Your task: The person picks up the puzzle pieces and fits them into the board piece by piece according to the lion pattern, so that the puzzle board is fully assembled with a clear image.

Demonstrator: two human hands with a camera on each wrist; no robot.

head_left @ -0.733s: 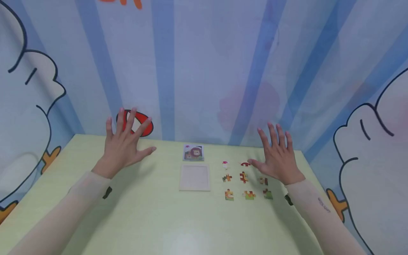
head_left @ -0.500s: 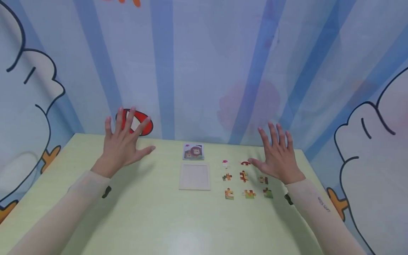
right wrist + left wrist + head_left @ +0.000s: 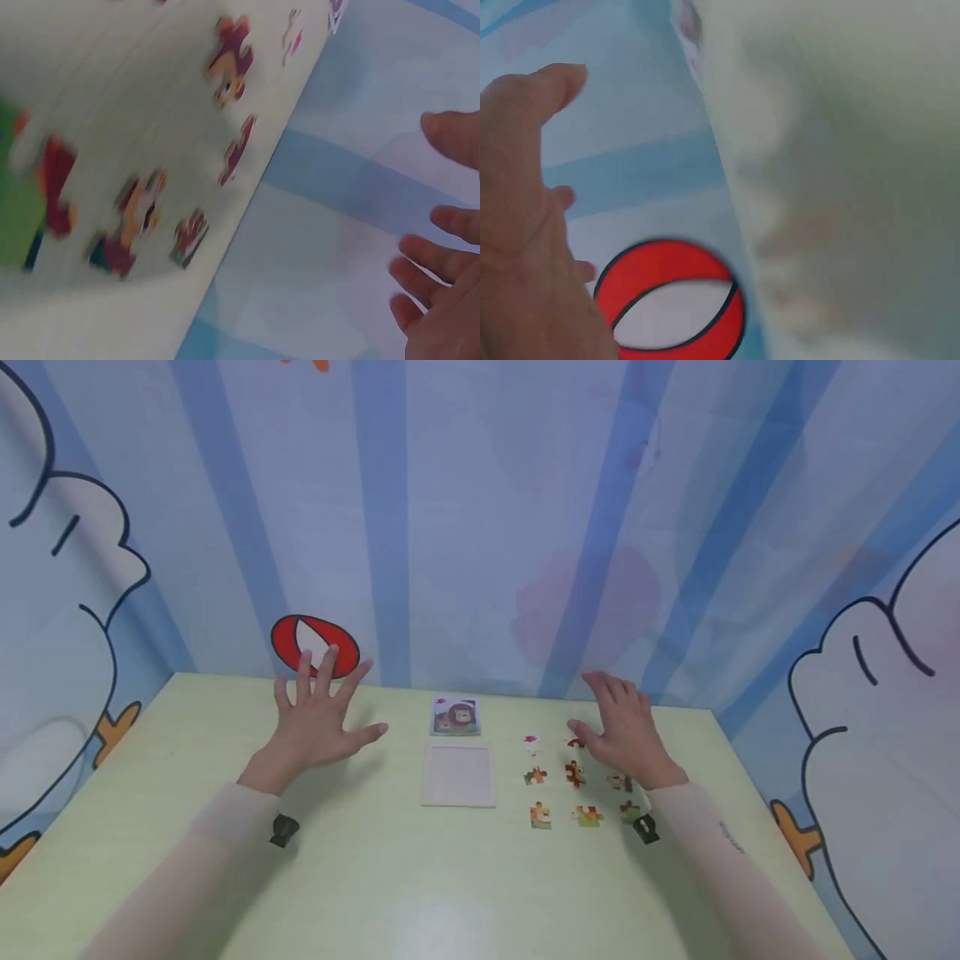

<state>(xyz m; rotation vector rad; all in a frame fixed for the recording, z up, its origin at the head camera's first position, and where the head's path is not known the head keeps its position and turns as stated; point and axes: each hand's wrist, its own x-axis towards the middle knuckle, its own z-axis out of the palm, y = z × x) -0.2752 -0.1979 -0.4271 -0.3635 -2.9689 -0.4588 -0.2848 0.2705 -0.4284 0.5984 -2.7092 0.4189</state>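
Note:
My left hand hovers over the left part of the table with fingers spread, holding nothing. Above the jigsaw pieces on the right, my right hand hangs with loosely bent fingers and nothing in its grasp. Several loose jigsaw pieces lie in rows beneath and beside it, and the hand and wrist partly cover some of them. An empty pale square puzzle tray lies between the hands. Just behind it is a picture card with a lion. In the right wrist view, jigsaw pieces appear blurred, apart from the fingers.
A pale yellow-green table fills the lower part of the view. Behind it hangs a blue striped curtain with cartoon prints, including a red and white oval. Dark wrist straps sit under the sleeves.
Both hands have moved inward and lower. The left hand has shifted right, still spread; the right hand has shifted left and its fingers have bent. Pieces, tray and card stay put.

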